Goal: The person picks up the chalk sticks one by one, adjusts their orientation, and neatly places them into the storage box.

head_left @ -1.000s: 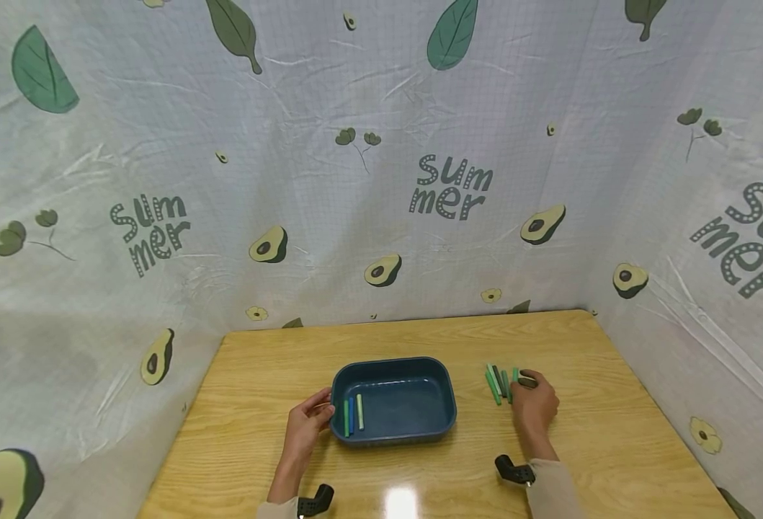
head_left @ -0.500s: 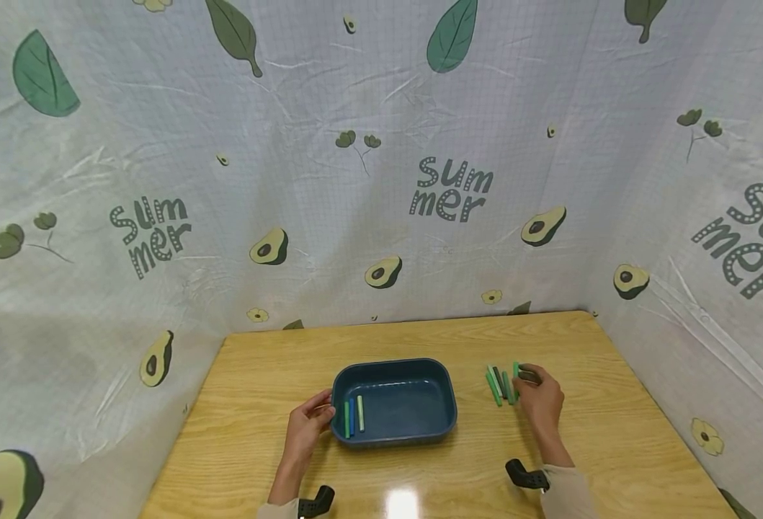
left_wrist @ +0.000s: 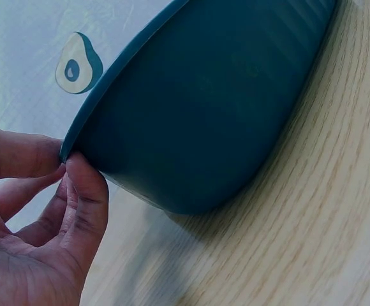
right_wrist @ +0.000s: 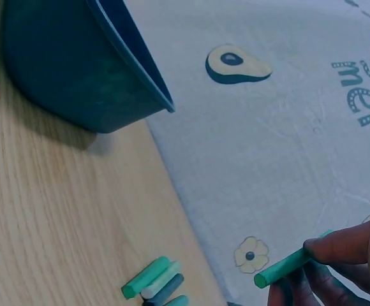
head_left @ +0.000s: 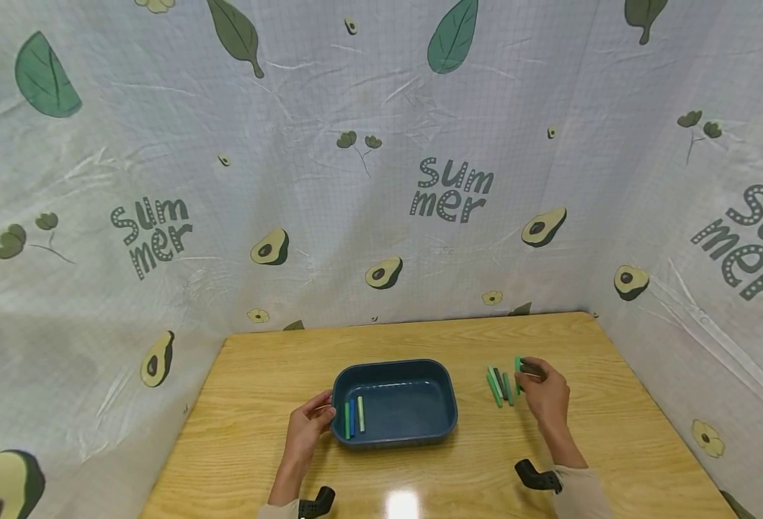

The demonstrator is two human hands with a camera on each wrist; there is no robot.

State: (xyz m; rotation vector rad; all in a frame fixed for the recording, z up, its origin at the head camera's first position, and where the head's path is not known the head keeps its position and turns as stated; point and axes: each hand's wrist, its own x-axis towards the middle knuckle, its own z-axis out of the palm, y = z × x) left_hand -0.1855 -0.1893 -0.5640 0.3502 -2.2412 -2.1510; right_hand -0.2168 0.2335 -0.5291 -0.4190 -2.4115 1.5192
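My left hand [head_left: 305,425] pinches the left rim of a dark blue rectangular tub [head_left: 407,407]; the left wrist view shows thumb and finger meeting on the rim [left_wrist: 76,131]. Three sticks of chalk lie side by side at the tub's left end: green [head_left: 347,421], blue [head_left: 352,417] and pale yellow-green [head_left: 361,414]. To the right of the tub, my right hand [head_left: 547,395] pinches a green chalk stick [right_wrist: 282,266] between thumb and fingers, its near end sticking out. Just left of that hand, several green, pale and dark chalk sticks [head_left: 499,387] lie close together on the table.
All this is on a light wooden table [head_left: 277,367]. A white plastic sheet [head_left: 329,238] printed with avocados and leaves hangs behind and on both sides. A black camera [head_left: 537,477] is strapped to the right wrist, another camera [head_left: 316,502] to the left.
My right hand has drawn away to the right from the loose chalk, bringing the green stick with it. My left hand and the tub have stayed in place.
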